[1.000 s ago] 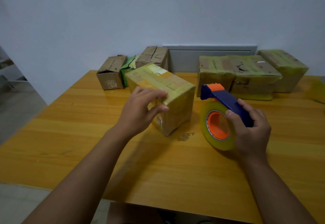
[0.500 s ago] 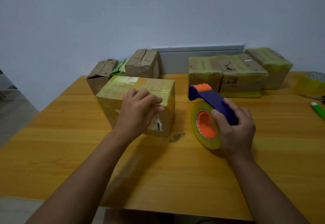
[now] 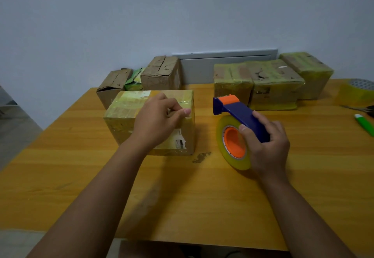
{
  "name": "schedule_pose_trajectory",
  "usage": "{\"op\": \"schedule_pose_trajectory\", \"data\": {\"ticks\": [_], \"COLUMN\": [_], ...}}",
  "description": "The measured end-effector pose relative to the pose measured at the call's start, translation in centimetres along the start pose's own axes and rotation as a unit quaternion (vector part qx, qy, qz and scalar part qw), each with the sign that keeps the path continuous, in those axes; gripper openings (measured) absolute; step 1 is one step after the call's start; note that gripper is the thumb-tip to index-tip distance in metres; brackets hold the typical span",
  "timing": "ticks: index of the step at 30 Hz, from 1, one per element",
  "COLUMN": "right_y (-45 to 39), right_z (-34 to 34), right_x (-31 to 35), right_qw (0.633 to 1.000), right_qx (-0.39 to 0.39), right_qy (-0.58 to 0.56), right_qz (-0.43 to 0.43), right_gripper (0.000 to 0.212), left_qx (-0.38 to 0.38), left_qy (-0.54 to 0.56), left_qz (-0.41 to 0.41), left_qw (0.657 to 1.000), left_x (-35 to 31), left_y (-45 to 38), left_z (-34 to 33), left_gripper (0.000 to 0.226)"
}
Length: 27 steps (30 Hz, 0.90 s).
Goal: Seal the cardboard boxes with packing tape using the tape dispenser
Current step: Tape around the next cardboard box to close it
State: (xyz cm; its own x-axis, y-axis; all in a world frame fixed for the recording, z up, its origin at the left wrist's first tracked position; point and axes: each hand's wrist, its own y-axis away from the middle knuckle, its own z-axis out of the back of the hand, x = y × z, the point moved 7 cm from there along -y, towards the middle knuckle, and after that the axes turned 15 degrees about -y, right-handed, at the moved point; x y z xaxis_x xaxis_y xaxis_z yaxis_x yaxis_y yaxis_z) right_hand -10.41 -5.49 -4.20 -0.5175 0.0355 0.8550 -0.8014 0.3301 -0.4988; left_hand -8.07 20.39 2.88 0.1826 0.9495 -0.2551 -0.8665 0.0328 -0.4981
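Observation:
A cardboard box wrapped in yellowish tape stands on the wooden table, left of centre. My left hand lies over its near top edge with the fingers curled on the top and the thumb pressed along the edge. Right of the box stands the tape dispenser, blue handle, orange tip and core, with a roll of clear yellowish tape. My right hand grips its handle, and the roll rests on the table, apart from the box.
Two plain cardboard boxes and a green packet stand at the back left. Several taped boxes line the back right. A spare tape roll, scissors and a green-handled tool lie at the right edge.
My left hand has turned the box so its long side faces me square to the table edge. The dispenser in my right hand has stayed on the table.

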Motion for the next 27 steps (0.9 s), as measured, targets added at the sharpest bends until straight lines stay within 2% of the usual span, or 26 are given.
{"op": "schedule_pose_trajectory", "data": {"ticks": [6,10,15,18,20,23,25,27], "right_y": [-0.1,0.0,0.0,0.0,0.0,0.0,0.1,0.1], "right_z": [0.0,0.0,0.0,-0.1,0.0,-0.1,-0.2,-0.2], "right_x": [-0.3,-0.2,-0.1,-0.1,-0.1,0.0,0.0,0.0], "right_qw": [1.0,1.0,1.0,1.0,1.0,1.0,1.0,1.0], "right_qx": [-0.002,0.003,0.0,0.003,0.002,0.0,0.003,0.005], "right_qy": [-0.005,0.002,0.003,0.006,0.001,0.0,0.003,0.002], "right_qz": [-0.008,-0.002,0.0,0.003,0.001,0.004,0.006,0.003], "right_gripper": [0.069,0.069,0.07,0.071,0.072,0.072,0.071,0.071], "left_qx": [-0.014,-0.081,-0.125,-0.118,-0.086,-0.002,0.026,0.024], "left_qy": [-0.019,-0.107,-0.133,-0.121,-0.119,-0.168,-0.213,-0.249], "left_qz": [-0.049,-0.133,-0.152,-0.143,-0.124,-0.061,-0.008,0.021], "left_qw": [0.999,0.982,0.972,0.975,0.981,0.984,0.977,0.968], "left_x": [0.1,-0.8,-0.7,-1.1,-1.2,-1.1,-1.4,-2.0], "left_y": [0.7,1.7,2.4,2.1,1.9,1.8,1.6,1.3], "left_z": [0.2,-0.2,-0.4,-0.3,-0.4,-1.0,-1.4,-1.5], "left_gripper": [0.035,0.044,0.038,0.033,0.035,0.058,0.075,0.071]}}
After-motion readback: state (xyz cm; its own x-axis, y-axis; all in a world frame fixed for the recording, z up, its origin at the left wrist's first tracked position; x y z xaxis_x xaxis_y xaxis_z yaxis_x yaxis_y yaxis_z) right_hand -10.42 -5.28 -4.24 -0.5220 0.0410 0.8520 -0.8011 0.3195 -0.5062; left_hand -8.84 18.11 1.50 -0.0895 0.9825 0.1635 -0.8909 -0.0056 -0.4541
